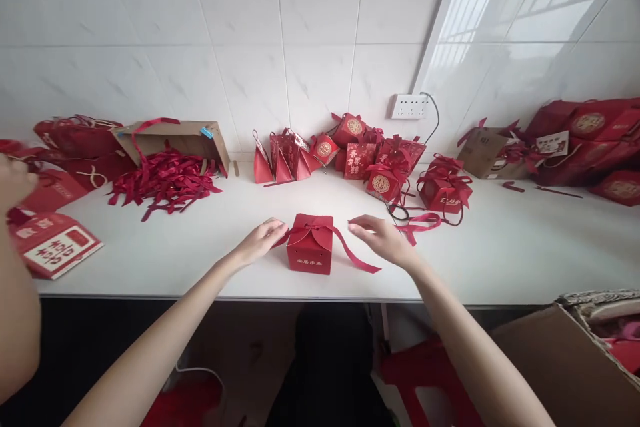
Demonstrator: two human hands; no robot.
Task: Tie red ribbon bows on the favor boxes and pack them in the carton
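Observation:
A red gift box (pixel 310 257) with gold lettering stands upright near the table's front edge. A dark red ribbon (pixel 353 253) crosses over its top flaps, with a single crossing or knot in the middle. My left hand (pixel 263 240) is at the box's left side, its fingertips pinched on the ribbon's left end. To the right of the box, my right hand (pixel 383 237) hovers with slightly bent fingers apart and nothing visible in them. Below it, the ribbon's right tail lies loose on the table.
A heap of cut ribbons (pixel 163 180) spills from a cardboard box (pixel 215 143) at left. Several tied red boxes (pixel 383 183) and red pyramid boxes (pixel 290 163) stand by the wall. A co-worker's arm (pixel 17 313) is at far left; a large carton (pixel 555 353) stands lower right.

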